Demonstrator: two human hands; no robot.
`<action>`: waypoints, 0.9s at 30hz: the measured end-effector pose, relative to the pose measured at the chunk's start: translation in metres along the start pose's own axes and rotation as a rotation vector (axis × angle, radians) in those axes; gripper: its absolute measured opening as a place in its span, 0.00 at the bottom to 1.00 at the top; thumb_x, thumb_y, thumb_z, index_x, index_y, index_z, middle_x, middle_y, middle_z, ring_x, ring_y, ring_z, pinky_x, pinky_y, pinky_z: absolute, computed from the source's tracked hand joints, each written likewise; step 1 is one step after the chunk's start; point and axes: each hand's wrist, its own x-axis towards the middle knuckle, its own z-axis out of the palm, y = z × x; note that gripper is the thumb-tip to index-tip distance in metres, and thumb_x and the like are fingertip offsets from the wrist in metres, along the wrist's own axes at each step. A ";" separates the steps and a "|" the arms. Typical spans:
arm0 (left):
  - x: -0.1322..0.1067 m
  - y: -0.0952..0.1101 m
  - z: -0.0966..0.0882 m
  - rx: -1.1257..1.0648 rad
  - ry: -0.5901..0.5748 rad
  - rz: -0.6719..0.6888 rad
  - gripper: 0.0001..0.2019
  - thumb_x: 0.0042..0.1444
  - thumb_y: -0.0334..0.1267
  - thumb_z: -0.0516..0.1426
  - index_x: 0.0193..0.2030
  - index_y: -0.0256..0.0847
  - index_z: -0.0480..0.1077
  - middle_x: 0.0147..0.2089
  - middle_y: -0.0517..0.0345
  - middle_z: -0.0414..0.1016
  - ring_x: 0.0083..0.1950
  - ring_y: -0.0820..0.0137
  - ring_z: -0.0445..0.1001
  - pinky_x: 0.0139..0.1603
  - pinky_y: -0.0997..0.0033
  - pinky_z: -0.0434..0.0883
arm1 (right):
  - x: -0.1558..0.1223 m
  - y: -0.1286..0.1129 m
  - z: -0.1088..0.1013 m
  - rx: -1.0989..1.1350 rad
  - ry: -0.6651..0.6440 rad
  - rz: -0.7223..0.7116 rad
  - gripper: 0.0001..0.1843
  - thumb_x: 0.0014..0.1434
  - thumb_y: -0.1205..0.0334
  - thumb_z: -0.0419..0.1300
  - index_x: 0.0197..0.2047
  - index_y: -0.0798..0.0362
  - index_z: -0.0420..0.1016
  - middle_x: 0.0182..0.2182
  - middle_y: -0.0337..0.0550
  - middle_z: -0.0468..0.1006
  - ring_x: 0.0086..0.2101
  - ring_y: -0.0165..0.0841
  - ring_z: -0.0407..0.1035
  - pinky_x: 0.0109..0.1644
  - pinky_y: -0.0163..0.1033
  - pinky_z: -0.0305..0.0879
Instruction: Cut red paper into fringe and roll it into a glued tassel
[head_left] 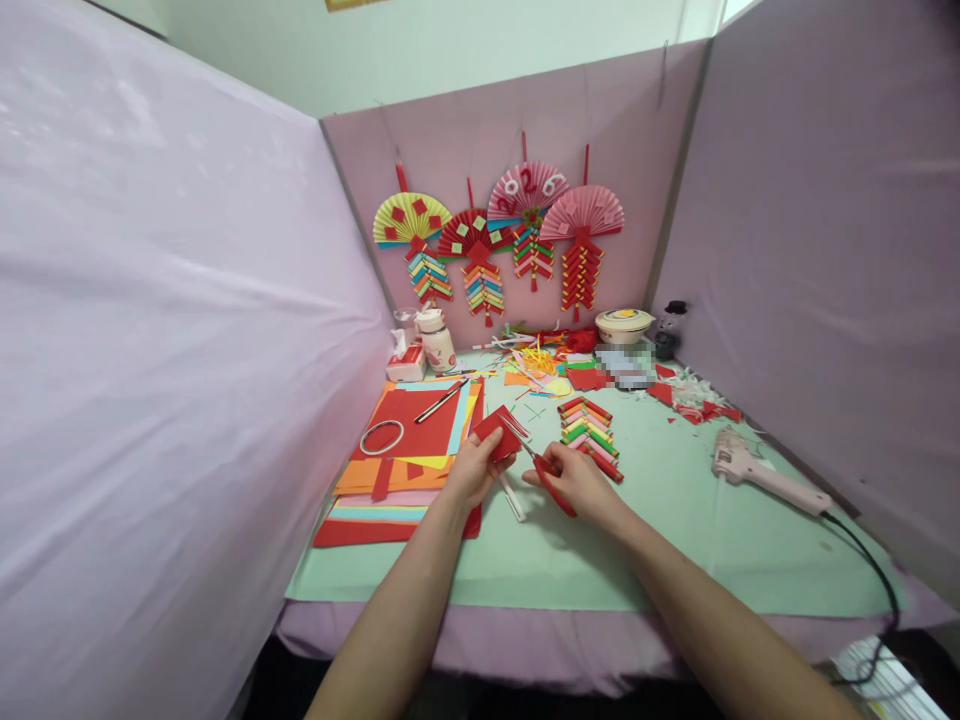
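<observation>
My left hand is closed on a small red folded paper piece, holding it up above the green mat. My right hand grips red-handled scissors, whose blades point up and left to the edge of the red paper. A white stick-like object lies on the mat between my hands. Just beyond my right hand lies a stacked, multicoloured folded paper ornament.
A stack of coloured paper sheets with a metal ring and a pen lies at left. A glue gun with a black cord lies at right. Paper scraps, a jar and a bowl sit at the back. Paper fan decorations hang on the rear partition.
</observation>
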 end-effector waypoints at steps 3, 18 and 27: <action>0.000 -0.001 -0.001 -0.009 -0.004 -0.001 0.15 0.46 0.39 0.67 0.39 0.37 0.72 0.35 0.54 0.78 0.31 0.73 0.75 0.32 0.74 0.75 | 0.000 0.000 0.000 0.005 0.002 -0.013 0.20 0.50 0.45 0.61 0.26 0.51 0.60 0.20 0.33 0.66 0.23 0.29 0.58 0.25 0.33 0.50; 0.001 -0.002 0.000 0.023 0.026 0.025 0.13 0.48 0.38 0.65 0.39 0.36 0.73 0.35 0.53 0.78 0.31 0.73 0.75 0.31 0.74 0.74 | -0.003 -0.005 -0.005 0.020 -0.087 0.068 0.21 0.49 0.44 0.62 0.28 0.51 0.60 0.24 0.34 0.68 0.26 0.29 0.61 0.26 0.33 0.53; 0.008 0.003 -0.007 -0.067 0.120 0.121 0.10 0.49 0.37 0.64 0.38 0.38 0.73 0.38 0.55 0.79 0.36 0.72 0.76 0.37 0.72 0.75 | -0.005 -0.008 -0.007 -0.050 -0.166 0.100 0.24 0.45 0.42 0.64 0.30 0.50 0.58 0.26 0.35 0.70 0.27 0.30 0.63 0.27 0.33 0.53</action>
